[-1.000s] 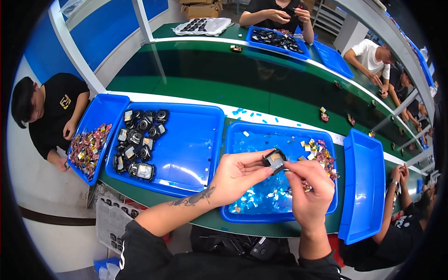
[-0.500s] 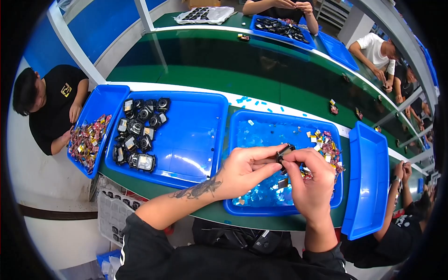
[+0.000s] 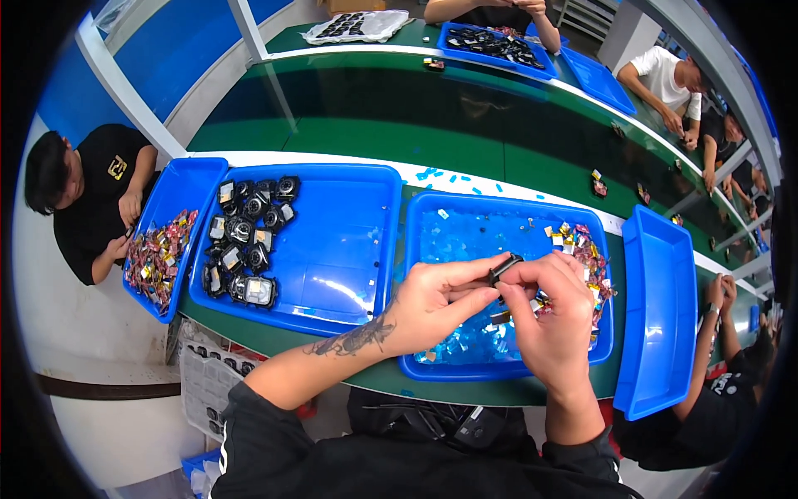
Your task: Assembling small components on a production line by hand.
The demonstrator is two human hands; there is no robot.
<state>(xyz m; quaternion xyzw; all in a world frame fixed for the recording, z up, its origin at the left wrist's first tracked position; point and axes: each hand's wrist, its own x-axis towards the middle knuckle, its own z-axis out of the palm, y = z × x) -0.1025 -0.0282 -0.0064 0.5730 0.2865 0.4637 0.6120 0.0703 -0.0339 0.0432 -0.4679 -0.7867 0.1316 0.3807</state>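
Note:
My left hand [image 3: 436, 303] and my right hand [image 3: 549, 320] meet over the middle blue tray [image 3: 432, 366]. Between their fingertips they pinch a small black part [image 3: 504, 268], held just above the tray. My left forearm carries a tattoo. Under the hands the tray floor is strewn with clear film scraps [image 3: 465, 237], and a heap of small colourful pieces [image 3: 582, 249] lies at its right side. My right hand hides part of that heap.
A larger blue tray [image 3: 332, 241] on the left holds several black camera-like parts [image 3: 245, 237]. A tray of colourful pieces [image 3: 162, 249] sits beside a person in black. A bare blue tray [image 3: 661, 316] stands at right. Other people work along the green belt [image 3: 374, 108].
My hands have closed together on the black part and shifted slightly right over the tray. The view has tilted a little downward.

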